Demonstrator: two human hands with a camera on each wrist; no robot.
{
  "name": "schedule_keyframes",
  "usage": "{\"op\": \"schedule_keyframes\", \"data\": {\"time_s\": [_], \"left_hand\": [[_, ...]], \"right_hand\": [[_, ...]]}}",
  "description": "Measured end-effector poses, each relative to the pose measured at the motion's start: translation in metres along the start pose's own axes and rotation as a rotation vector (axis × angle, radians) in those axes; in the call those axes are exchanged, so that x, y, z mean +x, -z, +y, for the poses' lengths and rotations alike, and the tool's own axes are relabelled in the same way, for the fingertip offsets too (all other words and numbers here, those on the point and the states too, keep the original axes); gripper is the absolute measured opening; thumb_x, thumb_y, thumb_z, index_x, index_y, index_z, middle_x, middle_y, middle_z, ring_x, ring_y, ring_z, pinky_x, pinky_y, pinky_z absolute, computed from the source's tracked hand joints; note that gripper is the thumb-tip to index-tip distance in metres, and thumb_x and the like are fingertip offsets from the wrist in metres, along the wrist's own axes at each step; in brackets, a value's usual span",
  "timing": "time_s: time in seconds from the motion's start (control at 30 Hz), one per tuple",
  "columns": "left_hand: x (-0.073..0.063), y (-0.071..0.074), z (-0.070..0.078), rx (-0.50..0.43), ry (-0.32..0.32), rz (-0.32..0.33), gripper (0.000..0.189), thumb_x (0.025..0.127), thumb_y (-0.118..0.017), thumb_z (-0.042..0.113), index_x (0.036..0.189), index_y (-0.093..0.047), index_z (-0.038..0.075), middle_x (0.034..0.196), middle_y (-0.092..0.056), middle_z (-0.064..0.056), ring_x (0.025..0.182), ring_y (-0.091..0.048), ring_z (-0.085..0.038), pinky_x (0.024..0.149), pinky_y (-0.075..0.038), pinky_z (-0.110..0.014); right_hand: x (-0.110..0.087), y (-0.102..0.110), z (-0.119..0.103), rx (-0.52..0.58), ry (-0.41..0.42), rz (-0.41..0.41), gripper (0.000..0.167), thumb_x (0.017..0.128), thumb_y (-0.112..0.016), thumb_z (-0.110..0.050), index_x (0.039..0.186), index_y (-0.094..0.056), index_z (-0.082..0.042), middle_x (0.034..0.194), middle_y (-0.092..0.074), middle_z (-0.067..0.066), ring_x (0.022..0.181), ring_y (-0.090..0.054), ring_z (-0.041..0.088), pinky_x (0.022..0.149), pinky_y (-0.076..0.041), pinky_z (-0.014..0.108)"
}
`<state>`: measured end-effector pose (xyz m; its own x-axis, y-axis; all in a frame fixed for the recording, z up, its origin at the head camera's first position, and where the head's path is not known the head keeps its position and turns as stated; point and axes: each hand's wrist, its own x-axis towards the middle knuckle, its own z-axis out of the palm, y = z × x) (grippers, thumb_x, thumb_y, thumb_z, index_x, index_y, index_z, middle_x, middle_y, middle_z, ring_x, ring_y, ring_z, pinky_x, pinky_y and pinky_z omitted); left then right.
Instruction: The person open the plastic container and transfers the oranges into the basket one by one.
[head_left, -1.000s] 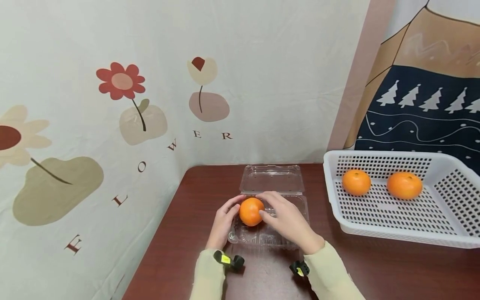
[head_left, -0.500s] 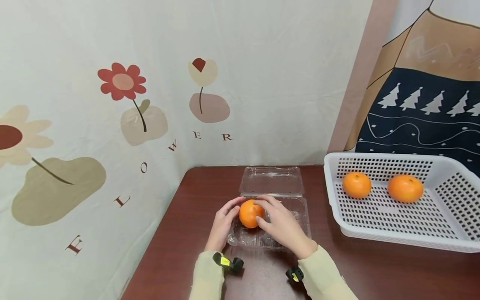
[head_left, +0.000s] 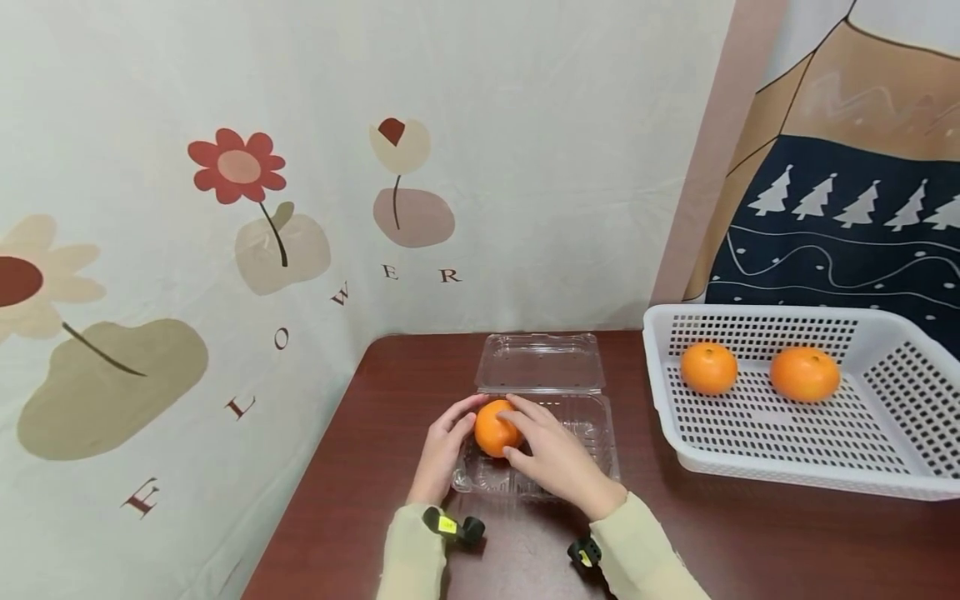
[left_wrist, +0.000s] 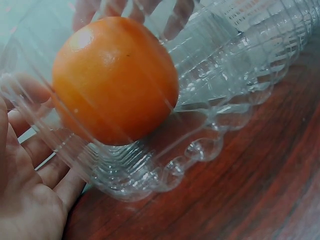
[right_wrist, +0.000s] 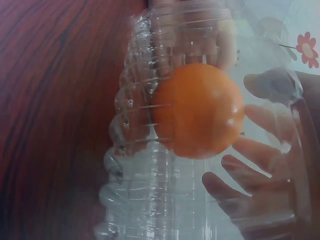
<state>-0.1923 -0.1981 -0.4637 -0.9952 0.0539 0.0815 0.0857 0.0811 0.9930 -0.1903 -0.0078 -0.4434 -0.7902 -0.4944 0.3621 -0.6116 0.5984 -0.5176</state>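
Note:
An orange-coloured citrus fruit (head_left: 496,428) sits in the left part of the base of a clear plastic clamshell container (head_left: 555,483), whose lid (head_left: 540,362) lies open toward the wall. My left hand (head_left: 441,450) rests along the container's left side, fingers spread beside the fruit. In the left wrist view, that hand (left_wrist: 30,190) shows just outside the clear wall. From the right, my right hand (head_left: 558,454) reaches over the base, its fingertips at the fruit's right side. The right wrist view shows its fingers (right_wrist: 260,152) extended and spread; plastic blurs the exact contact.
A white perforated basket (head_left: 795,479) stands on the right of the brown table (head_left: 337,467), holding two more fruits (head_left: 708,368). Behind the table hangs a printed cloth (head_left: 555,183). Dark cameras (head_left: 453,527) are strapped to both wrists.
My right hand has moved slightly left, bringing its fingertips over the fruit's right side. My left hand stays at the container's left side, and the fruit has hardly moved.

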Motion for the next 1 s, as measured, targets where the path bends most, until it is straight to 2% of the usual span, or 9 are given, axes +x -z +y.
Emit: {"op": "schedule_keyframes", "data": {"time_s": [0.43,0.53,0.67,0.83,1.0], "left_hand": [[0.000,0.000,-0.001,-0.006,-0.020,-0.004,0.031,0.093,-0.047,0.019,0.123,-0.054,0.013,0.123,-0.054,0.000,0.116,-0.046,-0.012,0.099,-0.033,-0.033],[0.004,0.002,-0.010,-0.025,-0.015,0.006,0.030,0.092,-0.048,0.020,0.121,-0.055,0.015,0.122,-0.054,0.000,0.115,-0.047,-0.012,0.098,-0.034,-0.032],[0.010,0.003,-0.023,-0.043,-0.008,0.035,0.028,0.091,-0.051,0.021,0.118,-0.058,0.020,0.120,-0.056,0.002,0.113,-0.048,-0.011,0.097,-0.036,-0.029],[0.011,0.002,-0.025,-0.040,-0.021,0.052,0.028,0.090,-0.051,0.021,0.117,-0.059,0.020,0.119,-0.056,0.002,0.112,-0.049,-0.012,0.096,-0.037,-0.027],[0.011,0.002,-0.026,-0.064,-0.030,0.043,0.029,0.091,-0.050,0.020,0.118,-0.058,0.016,0.122,-0.054,-0.005,0.113,-0.049,-0.016,0.095,-0.038,-0.027]], "right_hand": [[0.001,-0.004,0.000,0.008,0.033,0.001,0.046,0.079,-0.066,-0.024,0.121,-0.052,-0.011,0.137,-0.039,0.004,0.125,-0.035,0.023,0.100,-0.030,0.040],[0.001,-0.006,0.000,-0.010,0.042,0.023,0.047,0.076,-0.069,-0.022,0.118,-0.053,-0.011,0.134,-0.042,0.004,0.122,-0.038,0.022,0.099,-0.033,0.039],[0.002,-0.007,0.002,-0.030,0.058,0.066,0.042,0.073,-0.072,-0.019,0.111,-0.054,-0.013,0.126,-0.046,0.004,0.113,-0.045,0.020,0.092,-0.040,0.037],[0.002,-0.007,0.002,-0.018,0.062,0.106,0.032,0.073,-0.073,-0.017,0.100,-0.055,-0.014,0.116,-0.047,0.001,0.099,-0.050,0.015,0.082,-0.045,0.033],[0.002,-0.007,0.002,0.002,0.055,0.116,0.031,0.072,-0.075,-0.020,0.094,-0.054,-0.016,0.107,-0.046,-0.004,0.080,-0.049,0.009,0.067,-0.045,0.026]]}}
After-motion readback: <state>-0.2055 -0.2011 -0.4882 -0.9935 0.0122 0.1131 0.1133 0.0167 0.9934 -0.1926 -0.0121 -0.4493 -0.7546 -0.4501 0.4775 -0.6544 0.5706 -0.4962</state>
